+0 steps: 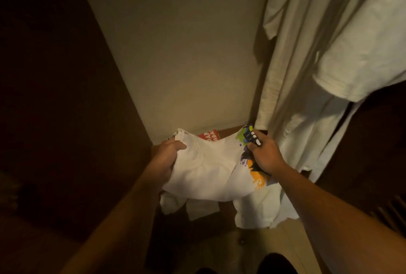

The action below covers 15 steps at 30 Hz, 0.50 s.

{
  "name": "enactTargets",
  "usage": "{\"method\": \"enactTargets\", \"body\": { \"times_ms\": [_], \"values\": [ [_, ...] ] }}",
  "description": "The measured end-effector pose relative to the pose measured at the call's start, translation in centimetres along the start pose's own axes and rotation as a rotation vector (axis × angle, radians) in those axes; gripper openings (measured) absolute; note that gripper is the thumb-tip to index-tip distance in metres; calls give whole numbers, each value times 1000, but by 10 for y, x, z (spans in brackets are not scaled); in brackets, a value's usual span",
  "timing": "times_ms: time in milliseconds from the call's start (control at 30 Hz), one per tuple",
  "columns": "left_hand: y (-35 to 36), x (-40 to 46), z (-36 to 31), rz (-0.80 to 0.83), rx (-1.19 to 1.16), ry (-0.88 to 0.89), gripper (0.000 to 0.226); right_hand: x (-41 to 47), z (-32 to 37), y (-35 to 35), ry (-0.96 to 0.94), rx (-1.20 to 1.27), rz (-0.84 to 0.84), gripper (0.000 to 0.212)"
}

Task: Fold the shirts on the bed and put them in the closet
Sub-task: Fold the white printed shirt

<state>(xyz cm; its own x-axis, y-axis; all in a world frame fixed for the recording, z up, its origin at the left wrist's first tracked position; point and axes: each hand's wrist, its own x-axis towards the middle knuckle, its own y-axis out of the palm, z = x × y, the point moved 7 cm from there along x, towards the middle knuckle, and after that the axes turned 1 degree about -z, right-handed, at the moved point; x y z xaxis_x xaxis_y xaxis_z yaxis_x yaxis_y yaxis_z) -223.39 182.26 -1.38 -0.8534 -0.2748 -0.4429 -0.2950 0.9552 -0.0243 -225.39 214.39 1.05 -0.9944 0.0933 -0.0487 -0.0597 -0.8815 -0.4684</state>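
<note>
White cotton shirt with splashy colour print [211, 170], long axis running left-right, gripped by left hand [167, 155] and right hand [267, 155], beside hanging white garments [318, 65].

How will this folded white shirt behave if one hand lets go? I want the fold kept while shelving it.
Likely floppy: the white shirt already sags between the left hand and right hand, with corners drooping below. The fold would probably fall open. It looks light, since a loose grip at each end carries it.

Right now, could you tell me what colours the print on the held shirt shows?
Green, purple, orange and black on the white shirt, seen in the head view.
</note>
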Motion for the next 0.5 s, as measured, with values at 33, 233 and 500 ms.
{"method": "enactTargets", "body": {
  "times_ms": [33, 233, 500],
  "values": [
    [0, 17, 11, 0, -29, 0, 80, 13, -11, 11, -14, 15, 18, 47],
    [22, 54, 75, -55, -139, 9, 41, 69, -104, 72, -63, 30, 20, 40],
    [44, 125, 181, -113, -300, 80, 30, 119, -215, 137, -144, 72, 11, 40]
  ]
}}
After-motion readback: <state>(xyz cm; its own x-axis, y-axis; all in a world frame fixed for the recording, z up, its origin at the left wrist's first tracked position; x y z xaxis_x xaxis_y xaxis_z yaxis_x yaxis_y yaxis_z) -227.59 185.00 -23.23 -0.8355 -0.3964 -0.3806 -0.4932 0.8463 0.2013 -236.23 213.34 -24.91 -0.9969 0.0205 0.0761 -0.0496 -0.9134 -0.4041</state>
